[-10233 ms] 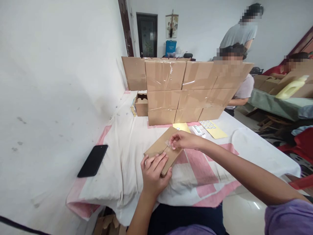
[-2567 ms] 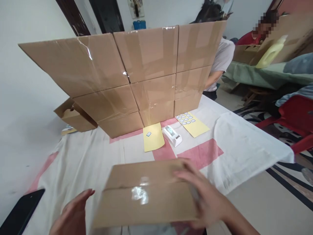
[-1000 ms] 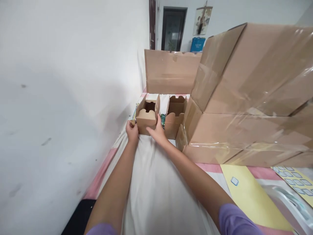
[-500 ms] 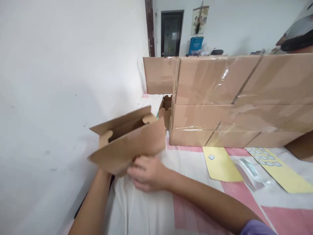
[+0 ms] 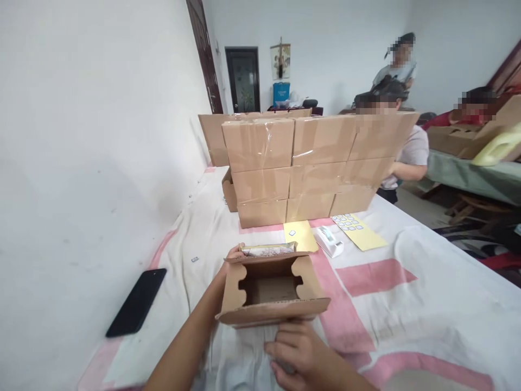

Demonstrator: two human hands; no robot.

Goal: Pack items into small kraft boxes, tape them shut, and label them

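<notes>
A small open cardboard box (image 5: 272,296) stands in front of me on the white and pink cloth, its flaps up and its inside bare. My left hand (image 5: 230,256) grips its far left corner, the fingers curled over the rim. Just under the box's near flap, my right hand (image 5: 299,355) has its fingers bent and touches the box's front. A printed packet (image 5: 268,250) lies against the box's far edge.
A wall of taped cardboard boxes (image 5: 303,165) is stacked further back. Before it lie a yellow sheet (image 5: 300,237), a white tape dispenser (image 5: 330,241) and a second yellow sticker sheet (image 5: 358,230). A black phone (image 5: 137,302) lies at the left. Other people work behind the stack.
The open box, held up and tilted at the left half a second ago, now sits upright in front of me. My view has pulled back from the stack.
</notes>
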